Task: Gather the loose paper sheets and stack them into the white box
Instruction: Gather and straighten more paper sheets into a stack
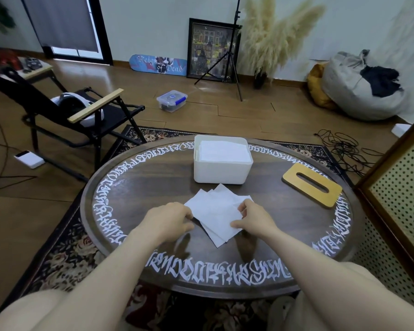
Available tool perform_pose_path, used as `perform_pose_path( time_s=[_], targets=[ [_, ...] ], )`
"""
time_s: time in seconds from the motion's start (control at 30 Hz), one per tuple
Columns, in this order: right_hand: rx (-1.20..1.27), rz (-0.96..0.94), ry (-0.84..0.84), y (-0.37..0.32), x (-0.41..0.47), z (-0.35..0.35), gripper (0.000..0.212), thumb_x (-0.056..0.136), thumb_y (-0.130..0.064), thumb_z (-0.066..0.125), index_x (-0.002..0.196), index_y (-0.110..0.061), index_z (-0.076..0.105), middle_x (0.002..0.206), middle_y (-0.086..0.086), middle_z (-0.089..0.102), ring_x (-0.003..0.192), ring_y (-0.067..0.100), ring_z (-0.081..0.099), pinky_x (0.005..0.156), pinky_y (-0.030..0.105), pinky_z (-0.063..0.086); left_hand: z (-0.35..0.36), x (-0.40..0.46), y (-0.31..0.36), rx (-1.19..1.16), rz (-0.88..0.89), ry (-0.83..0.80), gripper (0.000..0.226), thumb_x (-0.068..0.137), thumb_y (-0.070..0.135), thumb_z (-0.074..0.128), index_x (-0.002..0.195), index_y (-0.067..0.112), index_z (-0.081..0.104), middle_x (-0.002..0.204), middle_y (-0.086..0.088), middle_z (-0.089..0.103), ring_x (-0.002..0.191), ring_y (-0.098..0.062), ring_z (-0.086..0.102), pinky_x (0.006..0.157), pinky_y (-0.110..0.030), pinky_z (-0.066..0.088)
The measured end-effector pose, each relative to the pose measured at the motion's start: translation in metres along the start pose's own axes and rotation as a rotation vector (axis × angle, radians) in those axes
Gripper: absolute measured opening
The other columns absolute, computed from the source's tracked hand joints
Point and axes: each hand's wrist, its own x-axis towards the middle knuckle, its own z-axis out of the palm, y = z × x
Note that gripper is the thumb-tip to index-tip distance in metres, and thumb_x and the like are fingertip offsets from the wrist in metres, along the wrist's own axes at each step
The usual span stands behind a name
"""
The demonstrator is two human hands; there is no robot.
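Observation:
A few loose white paper sheets (216, 212) lie fanned and overlapping on the round dark table (139, 185), just in front of the white box (221, 172). The box stands at the table's far middle and holds a stack of white sheets. My left hand (169, 220) grips the left edge of the loose sheets with curled fingers. My right hand (252, 218) pinches their right edge between thumb and fingers. Parts of the sheets are hidden under both hands.
A wooden lid with an oval slot (312, 185) lies on the table's right side. White lettering rings the table rim. A black folding chair (81, 115) stands to the left, a perforated panel (402, 187) to the right, cables (344, 149) on the floor.

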Motion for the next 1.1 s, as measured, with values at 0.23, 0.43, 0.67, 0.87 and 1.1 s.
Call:
perform_pose_path(
  time_s=[0.23,0.43,0.67,0.87,1.1],
  targets=[
    [0.013,0.011,-0.074,0.001,-0.007,0.000,0.020,0.074,-0.014,0.067,0.073,-0.019,0.047,0.082,0.002,0.059,0.083,0.024,0.062,0.073,0.037,0.051,0.003,0.001,0.005,0.030,0.011,-0.024,0.036,0.095,0.041,0.049,0.128,0.030,0.055,0.133,0.006,0.052,0.120,-0.018,0.050,0.089,-0.033,0.043],
    [-0.057,-0.023,-0.097,0.013,-0.026,-0.016,0.019,0.084,-0.022,0.066,0.069,-0.019,0.055,0.073,-0.003,0.065,0.076,0.017,0.060,0.070,0.034,0.050,0.005,0.003,0.012,0.007,0.021,-0.054,0.041,0.095,0.042,0.050,0.134,0.028,0.051,0.137,0.005,0.051,0.121,-0.016,0.050,0.092,-0.033,0.043],
    [0.401,-0.066,0.123,0.013,-0.033,-0.033,0.004,0.087,-0.013,0.059,0.085,-0.010,0.058,0.076,0.013,0.064,0.062,0.018,0.052,0.060,0.030,0.042,0.003,0.011,0.028,-0.066,0.037,0.006,0.039,0.096,0.039,0.050,0.133,0.029,0.051,0.137,0.004,0.051,0.124,-0.017,0.048,0.094,-0.035,0.042],
    [0.440,-0.121,0.056,0.009,-0.034,-0.035,0.013,0.092,-0.006,0.054,0.082,-0.013,0.059,0.065,0.006,0.055,0.058,0.015,0.045,0.057,0.024,0.039,0.005,0.017,0.041,-0.239,0.050,0.120,0.045,0.094,0.038,0.053,0.138,0.029,0.046,0.140,0.004,0.047,0.122,-0.017,0.049,0.095,-0.037,0.045],
    [0.554,-0.252,-0.245,0.005,-0.040,-0.040,0.020,0.097,-0.004,0.049,0.089,-0.014,0.065,0.075,0.008,0.061,0.066,0.014,0.053,0.066,0.021,0.043,0.015,0.023,0.048,-0.506,0.092,0.032,0.064,0.085,0.038,0.068,0.142,0.029,0.040,0.140,0.004,0.047,0.131,-0.015,0.042,0.109,-0.040,0.034]
  ],
)
